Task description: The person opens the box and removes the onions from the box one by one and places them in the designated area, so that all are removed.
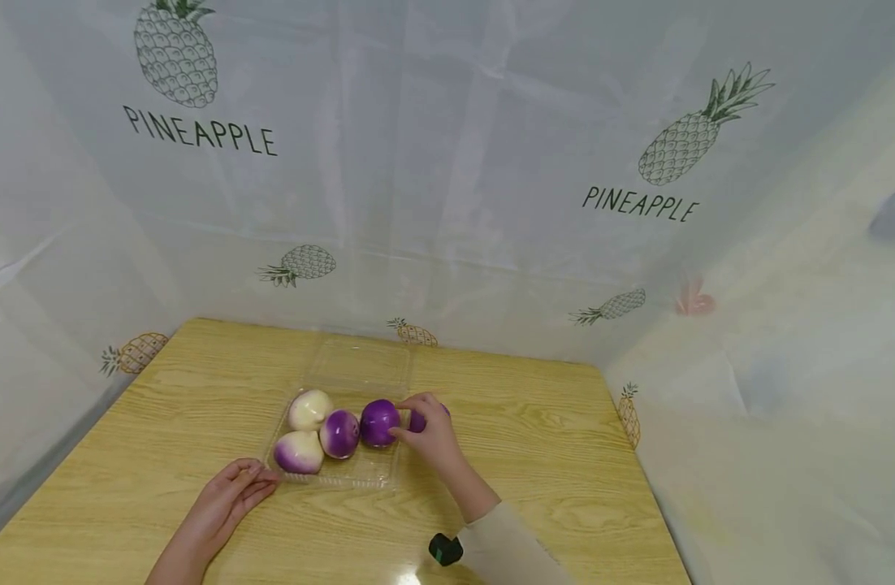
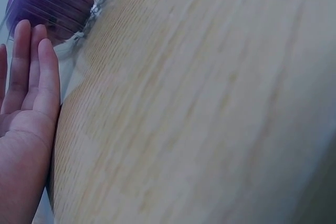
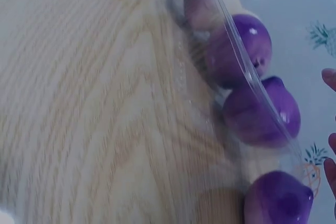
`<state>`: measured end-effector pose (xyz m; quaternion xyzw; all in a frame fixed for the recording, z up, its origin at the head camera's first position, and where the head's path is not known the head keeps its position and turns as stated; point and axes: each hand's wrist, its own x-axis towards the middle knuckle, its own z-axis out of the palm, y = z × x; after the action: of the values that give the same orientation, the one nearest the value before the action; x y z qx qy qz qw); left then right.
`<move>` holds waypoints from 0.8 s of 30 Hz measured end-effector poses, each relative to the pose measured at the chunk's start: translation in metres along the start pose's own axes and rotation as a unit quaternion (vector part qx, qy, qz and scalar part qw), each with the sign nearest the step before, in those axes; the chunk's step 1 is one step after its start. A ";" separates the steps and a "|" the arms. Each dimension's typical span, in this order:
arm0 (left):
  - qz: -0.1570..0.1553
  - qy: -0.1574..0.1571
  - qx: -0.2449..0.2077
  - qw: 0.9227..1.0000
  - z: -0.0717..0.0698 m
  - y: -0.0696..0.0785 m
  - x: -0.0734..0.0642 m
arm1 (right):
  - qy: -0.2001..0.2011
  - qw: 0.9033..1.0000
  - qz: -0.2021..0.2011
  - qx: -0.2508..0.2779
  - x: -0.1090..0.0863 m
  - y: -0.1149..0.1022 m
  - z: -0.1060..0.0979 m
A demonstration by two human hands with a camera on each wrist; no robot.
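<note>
Inside the clear container (image 1: 363,474), at its right end, the solid purple ball (image 1: 379,423) sits just left of the right hand (image 1: 429,435), the nearer hand. That hand's thumb and forefinger are parted about the ball's right side in the head view; the right wrist view shows a gap, so it appears to hold nothing. The ball is roundish, without a clear long axis. The left hand (image 1: 231,496), fingers straight and gripping nothing, lies at the container's near left corner; whether it touches is hard to tell. A second purple ball (image 1: 417,421), right of the container, is partly hidden behind the right hand.
</note>
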<state>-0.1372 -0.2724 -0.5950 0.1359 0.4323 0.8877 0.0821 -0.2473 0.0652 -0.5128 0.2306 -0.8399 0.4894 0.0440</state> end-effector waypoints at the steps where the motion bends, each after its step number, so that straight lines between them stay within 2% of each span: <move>1: 0.000 0.001 0.000 1.000 0.000 0.000 0.000 | -0.003 1.000 0.002 -0.001 0.000 -0.001 0.003; 6: 0.001 0.006 0.005 1.000 0.000 0.000 0.000 | -0.025 0.999 0.024 0.008 0.001 -0.013 0.017; 12: 0.003 0.007 0.004 1.000 0.000 -0.001 0.000 | -0.029 1.000 0.003 -0.001 0.006 -0.019 0.033; 18: 0.002 0.005 -0.004 1.000 -0.001 -0.001 0.000 | -0.036 0.999 0.000 -0.002 0.009 -0.025 0.045; 24: 0.007 0.001 -0.011 1.000 -0.002 -0.002 0.000 | -0.043 0.999 0.001 -0.028 0.013 -0.032 0.055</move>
<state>-0.1380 -0.2722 -0.5975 0.1373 0.4216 0.8930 0.0770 -0.2372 0.0012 -0.5115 0.2489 -0.8546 0.4555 0.0140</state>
